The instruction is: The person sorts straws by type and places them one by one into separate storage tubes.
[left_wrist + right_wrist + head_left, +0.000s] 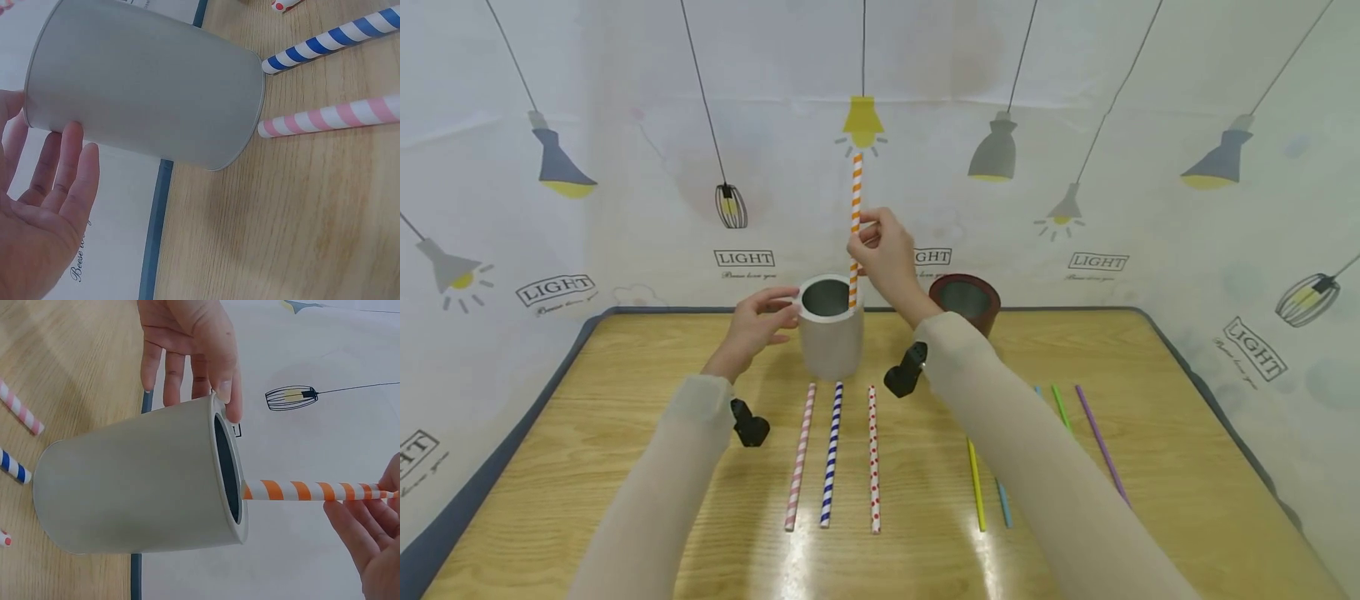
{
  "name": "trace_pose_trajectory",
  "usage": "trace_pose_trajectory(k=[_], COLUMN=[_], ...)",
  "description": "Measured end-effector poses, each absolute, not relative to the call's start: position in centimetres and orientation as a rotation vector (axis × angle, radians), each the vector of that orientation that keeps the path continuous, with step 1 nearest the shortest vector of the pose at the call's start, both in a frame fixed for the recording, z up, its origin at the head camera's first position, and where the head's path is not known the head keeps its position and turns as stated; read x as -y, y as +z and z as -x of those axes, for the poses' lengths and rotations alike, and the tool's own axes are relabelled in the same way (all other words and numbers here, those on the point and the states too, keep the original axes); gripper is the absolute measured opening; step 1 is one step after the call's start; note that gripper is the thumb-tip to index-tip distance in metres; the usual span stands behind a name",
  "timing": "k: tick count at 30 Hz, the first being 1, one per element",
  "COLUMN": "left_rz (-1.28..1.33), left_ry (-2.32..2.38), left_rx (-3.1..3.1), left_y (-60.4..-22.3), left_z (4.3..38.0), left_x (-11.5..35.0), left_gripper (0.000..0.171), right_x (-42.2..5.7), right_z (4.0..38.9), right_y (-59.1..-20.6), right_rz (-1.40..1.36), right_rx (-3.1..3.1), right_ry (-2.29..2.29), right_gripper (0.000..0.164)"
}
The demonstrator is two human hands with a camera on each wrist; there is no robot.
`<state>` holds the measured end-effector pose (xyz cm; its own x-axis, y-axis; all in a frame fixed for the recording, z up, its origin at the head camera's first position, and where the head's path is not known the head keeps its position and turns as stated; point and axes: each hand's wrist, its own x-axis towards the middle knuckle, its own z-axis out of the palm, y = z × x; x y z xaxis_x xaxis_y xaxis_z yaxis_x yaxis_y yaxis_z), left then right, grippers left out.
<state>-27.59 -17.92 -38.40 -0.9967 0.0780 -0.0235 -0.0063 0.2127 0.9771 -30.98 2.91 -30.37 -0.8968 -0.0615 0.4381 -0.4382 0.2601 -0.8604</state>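
My right hand (887, 254) pinches an orange-and-white striped paper straw (856, 192) and holds it upright over a whitish cylindrical cup (832, 350). In the right wrist view the straw's lower end (250, 490) is right at the cup's rim (242, 528). My left hand (756, 321) is at the cup's left side, its thumb and fingertips touching near the rim and its other fingers (86, 178) loosely extended along the wall. On the table in front of the cup lie a pink-striped straw (800, 458), a blue-striped straw (832, 454) and a red-dotted straw (873, 458).
A dark red cup (992, 304) with a grey inside stands at the back right, partly behind my right forearm. Yellow (976, 483), light blue (1003, 504), green (1062, 406) and purple (1101, 442) straws lie on the right, some partly covered by that arm. A lamp-printed cloth (805, 183) surrounds the wooden table (625, 400).
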Motion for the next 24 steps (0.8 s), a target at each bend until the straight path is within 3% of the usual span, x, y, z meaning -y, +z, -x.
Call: trace_pose_trajectory(k=[15,24], left_rz=[-0.038,-0.018], left_ry=[1.951,1.956], left_rx=[-2.356,-2.342], left_y=[-37.9,-35.7], left_z=[27.4,25.7], left_x=[17.5,16.9], left_gripper=[0.042,0.041], right_x=[-2.1,-2.5], right_z=[32.2,32.4], right_y=[-32.2,-33.6], right_rz=[-0.368,-0.328], right_rx=[2.232,2.272], right_ry=[1.742,1.771], right_gripper=[0.029,0.028])
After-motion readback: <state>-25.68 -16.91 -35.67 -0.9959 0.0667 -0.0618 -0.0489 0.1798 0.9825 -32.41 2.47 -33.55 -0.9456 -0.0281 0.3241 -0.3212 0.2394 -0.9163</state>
